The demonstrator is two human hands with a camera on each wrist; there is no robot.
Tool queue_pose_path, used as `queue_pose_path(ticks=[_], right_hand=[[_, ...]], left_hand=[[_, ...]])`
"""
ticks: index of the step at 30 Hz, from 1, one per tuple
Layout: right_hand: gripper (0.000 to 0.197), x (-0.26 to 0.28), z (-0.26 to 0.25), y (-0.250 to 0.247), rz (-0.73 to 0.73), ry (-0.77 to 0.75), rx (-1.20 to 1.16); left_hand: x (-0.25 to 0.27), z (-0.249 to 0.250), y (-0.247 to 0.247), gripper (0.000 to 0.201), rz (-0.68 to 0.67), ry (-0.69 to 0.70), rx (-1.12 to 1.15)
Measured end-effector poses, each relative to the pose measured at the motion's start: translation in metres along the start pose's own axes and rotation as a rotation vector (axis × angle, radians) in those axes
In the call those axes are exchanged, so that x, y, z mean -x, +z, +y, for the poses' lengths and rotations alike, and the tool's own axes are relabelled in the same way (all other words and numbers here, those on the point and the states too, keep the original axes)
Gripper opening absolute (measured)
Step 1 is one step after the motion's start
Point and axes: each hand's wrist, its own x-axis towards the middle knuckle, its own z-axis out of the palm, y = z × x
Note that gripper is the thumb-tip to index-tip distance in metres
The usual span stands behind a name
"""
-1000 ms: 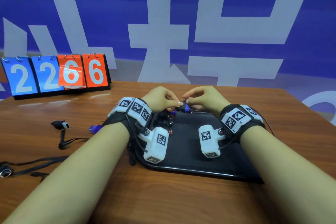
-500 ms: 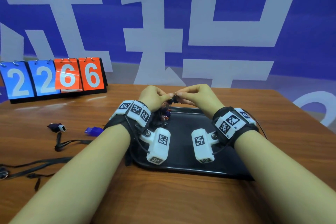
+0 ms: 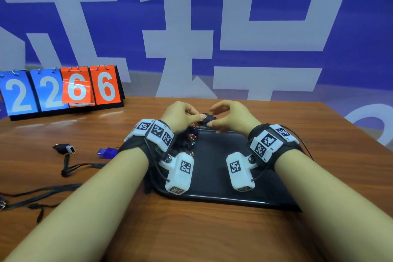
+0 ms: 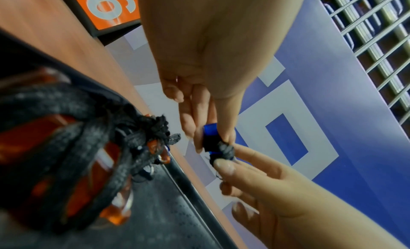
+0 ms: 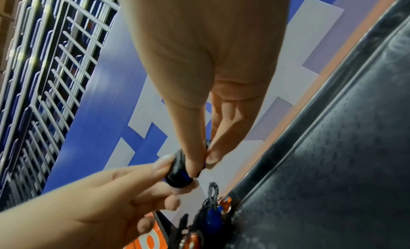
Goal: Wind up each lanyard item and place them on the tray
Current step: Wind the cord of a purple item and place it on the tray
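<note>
- Winding looks nearly finished in the head view: both hands meet over the far edge of the tray (image 3: pixel 212 195), the left hand (image 3: pixel 180 116) and the right hand (image 3: pixel 232 117) each pinching the small dark bundle (image 3: pixel 206 121) between them. My advice is to keep the cord taut between the two pinches so that the coil does not spring loose before it goes down.
- Below the left wrist a heap of wound lanyards (image 3: pixel 189 140) already lies on the tray; I would set the new bundle just beside that heap, not on top of it. Left of the left forearm, unwound lanyards (image 3: pixel 70 168) and a blue whistle (image 3: pixel 106 152) wait on the table (image 3: pixel 191 236).
- From the left wrist, the left thumb and fingers (image 4: pixel 226 130) curl round a blue whistle body wrapped in black cord (image 4: pixel 214 144), and a right fingertip (image 4: pixel 224 165) presses the cord's loose end against it. Tucking that end under a turn seems the careful finish.
- From the right wrist, the right thumb and forefinger (image 5: pixel 197 158) grip the bundle, which shows as tight black turns with blue peeking through (image 5: pixel 178 175), held just above the tray rim.
</note>
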Motion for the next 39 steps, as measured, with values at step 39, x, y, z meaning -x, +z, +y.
queue_pose_path(ticks=[39], right_hand=[[0.022,-0.012,0.022,-0.015,-0.185,0.563,-0.794]], left_hand=[[-0.005,0.000,-0.002,0.017,-0.063,0.227,-0.337]])
